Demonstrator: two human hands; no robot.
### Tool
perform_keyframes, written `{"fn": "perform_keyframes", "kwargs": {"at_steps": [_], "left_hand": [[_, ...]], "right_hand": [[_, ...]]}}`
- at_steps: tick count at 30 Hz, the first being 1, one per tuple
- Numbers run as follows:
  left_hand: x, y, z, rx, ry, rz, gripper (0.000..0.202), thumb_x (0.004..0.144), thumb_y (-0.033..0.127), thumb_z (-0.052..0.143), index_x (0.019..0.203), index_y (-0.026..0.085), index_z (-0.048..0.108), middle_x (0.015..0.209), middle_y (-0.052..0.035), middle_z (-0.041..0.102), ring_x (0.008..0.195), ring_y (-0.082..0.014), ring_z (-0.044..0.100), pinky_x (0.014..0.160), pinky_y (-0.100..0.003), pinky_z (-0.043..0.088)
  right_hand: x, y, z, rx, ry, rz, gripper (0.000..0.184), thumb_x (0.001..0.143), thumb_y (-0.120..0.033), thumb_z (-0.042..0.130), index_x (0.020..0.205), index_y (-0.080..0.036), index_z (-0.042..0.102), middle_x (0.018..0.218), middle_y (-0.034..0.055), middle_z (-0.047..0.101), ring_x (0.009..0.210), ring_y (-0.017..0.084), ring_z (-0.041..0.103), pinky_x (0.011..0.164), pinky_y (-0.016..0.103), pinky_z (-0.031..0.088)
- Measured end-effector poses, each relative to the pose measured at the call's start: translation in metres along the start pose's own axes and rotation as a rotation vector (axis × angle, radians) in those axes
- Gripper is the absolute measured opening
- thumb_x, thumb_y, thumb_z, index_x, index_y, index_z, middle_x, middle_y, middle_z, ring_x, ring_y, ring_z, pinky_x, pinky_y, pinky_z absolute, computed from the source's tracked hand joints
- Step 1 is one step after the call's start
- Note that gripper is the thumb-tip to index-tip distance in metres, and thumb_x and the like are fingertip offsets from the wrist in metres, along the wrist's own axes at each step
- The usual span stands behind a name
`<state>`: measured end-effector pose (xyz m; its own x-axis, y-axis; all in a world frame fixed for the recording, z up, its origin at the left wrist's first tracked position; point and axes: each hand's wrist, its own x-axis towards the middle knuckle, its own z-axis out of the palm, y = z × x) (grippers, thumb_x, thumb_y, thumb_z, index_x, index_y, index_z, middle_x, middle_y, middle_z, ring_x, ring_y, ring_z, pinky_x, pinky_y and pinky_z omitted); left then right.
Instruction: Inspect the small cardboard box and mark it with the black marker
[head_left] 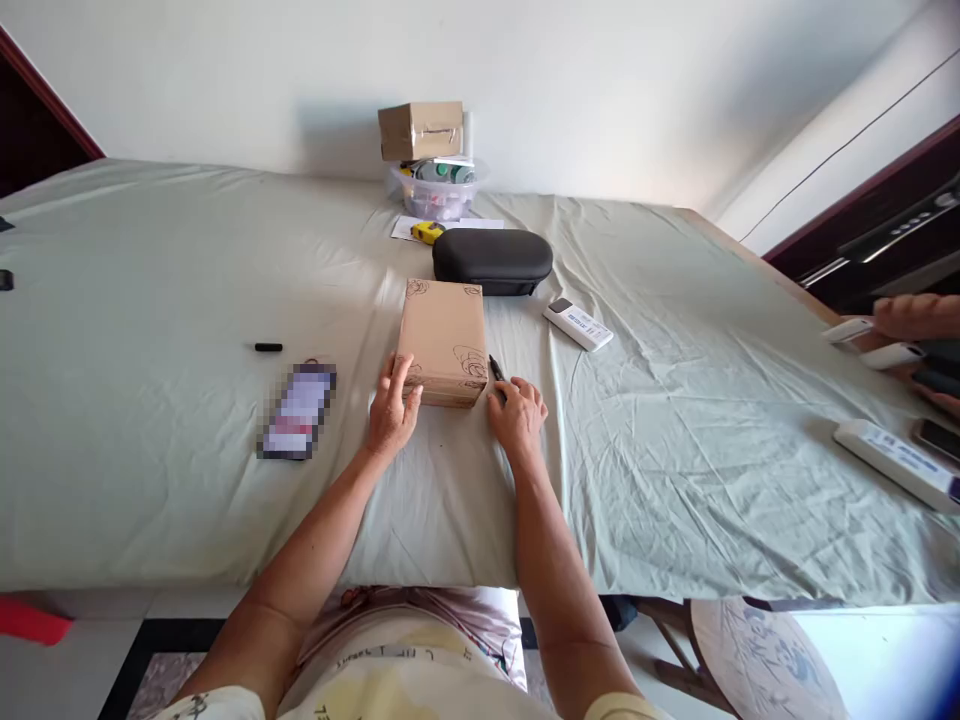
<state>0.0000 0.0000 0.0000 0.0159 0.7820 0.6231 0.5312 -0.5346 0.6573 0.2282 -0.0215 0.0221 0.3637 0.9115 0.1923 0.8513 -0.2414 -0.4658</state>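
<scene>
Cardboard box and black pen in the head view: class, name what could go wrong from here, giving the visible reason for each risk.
The black pen in the right hand points close to the green cloth, so a slip might mark it. The left hand touches the scribbled cardboard box; any wet ink could smear. The small black piece, perhaps the cap, lies loose and might roll away.

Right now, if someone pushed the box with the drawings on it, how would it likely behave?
The drawn-on box would probably feel stiff: its faces look flat, its edges fairly straight. It seems unlikely to tip, lying low on a broad base. It might drag the cloth, which looks loose and wrinkled.
</scene>
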Motion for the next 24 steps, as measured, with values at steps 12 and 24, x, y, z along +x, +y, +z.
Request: {"fn": "perform_keyframes", "kwargs": {"at_steps": [12,24], "left_hand": [[0.001,0.001,0.004,0.014,0.049,0.035,0.043,0.109,0.046,0.045,0.145,0.023,0.052,0.145,-0.0168,0.063,0.14,-0.0251,0.06,0.12,-0.045,0.049],[-0.002,0.009,0.002,0.007,0.065,0.013,0.039,0.108,0.041,0.048,0.142,0.023,0.055,0.147,-0.0165,0.061,0.139,-0.0266,0.06,0.119,-0.045,0.051]], "right_hand": [[0.005,0.013,0.005,0.317,0.32,-0.072,0.042,0.099,-0.04,0.05,0.132,-0.02,0.066,0.139,0.0172,0.063,0.132,0.033,0.058,0.109,0.057,0.048],[-0.019,-0.028,0.003,0.691,0.326,-0.427,0.034,0.105,-0.048,0.054,0.122,-0.027,0.074,0.13,0.0115,0.064,0.124,0.027,0.064,0.102,0.048,0.058]]}}
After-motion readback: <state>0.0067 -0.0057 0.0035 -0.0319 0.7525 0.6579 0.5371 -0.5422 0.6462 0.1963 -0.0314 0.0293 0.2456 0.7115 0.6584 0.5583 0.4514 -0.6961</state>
